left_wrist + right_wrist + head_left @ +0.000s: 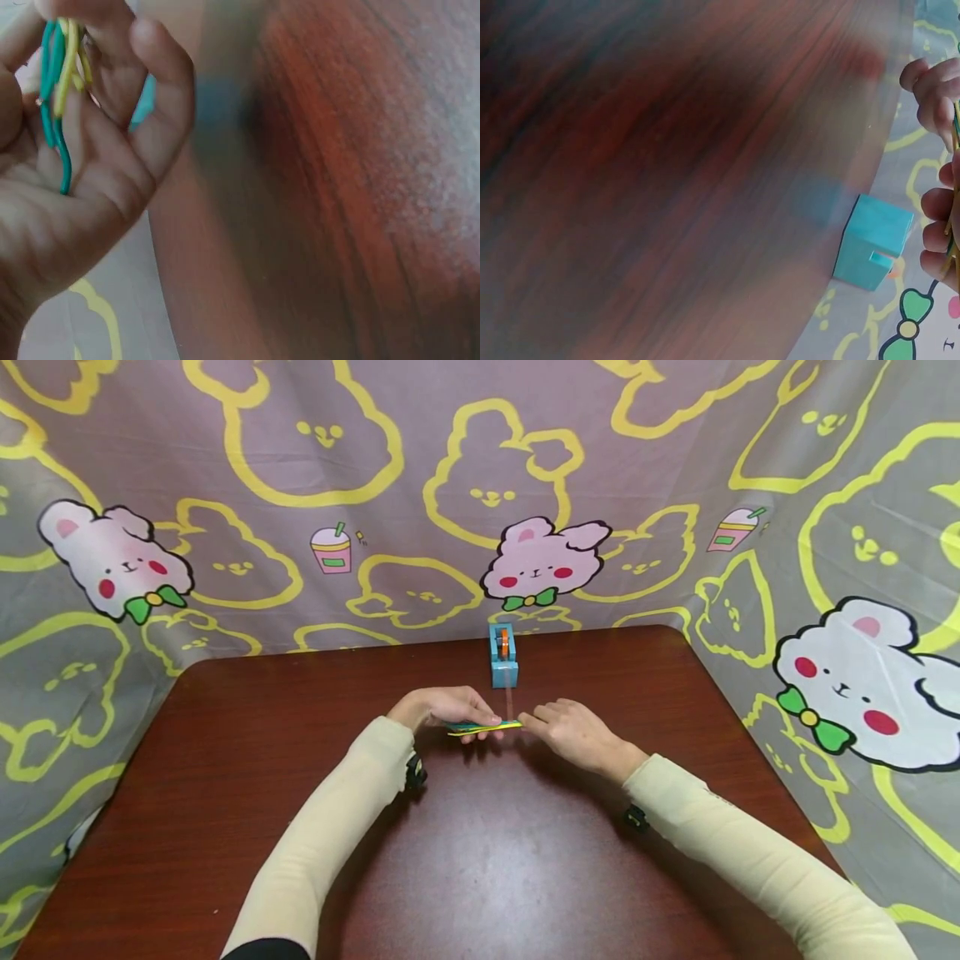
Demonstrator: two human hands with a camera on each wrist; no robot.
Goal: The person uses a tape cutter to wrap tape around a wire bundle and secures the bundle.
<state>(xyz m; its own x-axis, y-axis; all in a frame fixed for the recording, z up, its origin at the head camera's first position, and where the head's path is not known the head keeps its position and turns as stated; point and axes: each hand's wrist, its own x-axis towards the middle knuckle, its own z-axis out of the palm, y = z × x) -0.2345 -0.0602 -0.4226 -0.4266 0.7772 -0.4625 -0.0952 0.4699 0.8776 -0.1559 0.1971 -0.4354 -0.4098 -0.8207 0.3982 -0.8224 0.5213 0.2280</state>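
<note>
A thin bundle of green and yellow wires (pixel 512 724) lies crosswise between the hands, above the table. My left hand (pixel 450 703) grips its left part, thumb on top and fingers beneath; the left wrist view shows the uneven wire ends (pixel 60 97) over the palm. At the bundle's right end my right hand (pixel 576 735) pinches with curled fingers. From the blue tape dispenser (pixel 505 674) a strip of clear tape (pixel 509 700) stretches toward me to the bundle, near the right fingertips. The right wrist view catches only a few fingers and wires at its edge.
The dispenser, with an orange hub (pixel 504 642), stands near the far edge of the dark brown table (pixel 225 760). Patterned cloth (pixel 420 460) hangs behind and on both sides. A small black device (pixel 637 817) sits at the right wrist.
</note>
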